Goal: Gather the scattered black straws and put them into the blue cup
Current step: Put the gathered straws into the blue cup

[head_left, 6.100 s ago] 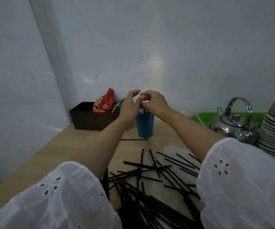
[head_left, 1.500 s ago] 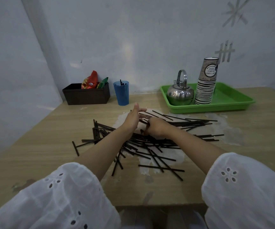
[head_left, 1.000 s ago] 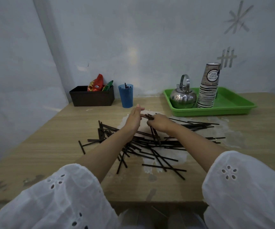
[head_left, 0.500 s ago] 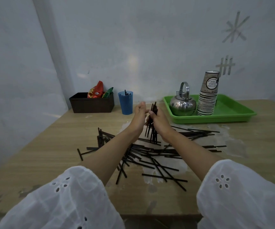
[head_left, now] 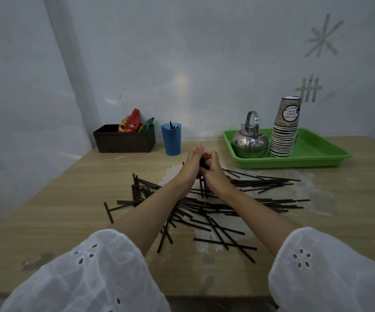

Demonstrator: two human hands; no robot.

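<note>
Brown box (head_left: 123, 140) at the table's (head_left: 69, 210) ten o'clock; just right of it I see the blue cup (head_left: 171, 140), straw tips poking out, at eleven o'clock from the hands. The left hand (head_left: 192, 164) presses straight fingers against an upright bundle of straws (head_left: 203, 189); the right hand (head_left: 213, 170) curls round it. Scattered black straws (head_left: 204, 210) lie beneath, at six o'clock. Green tray (head_left: 317, 156) at two o'clock.

One view only: a wide-angle camera worn on the head, facing forward and down over the worktop (head_left: 53, 206) toward the wall (head_left: 204, 52). White sleeves (head_left: 87, 273) crowd the lower edge, nearest the lens. The blue cup (head_left: 171, 140) and green tray (head_left: 312, 152) lie farthest, by the wall.
</note>
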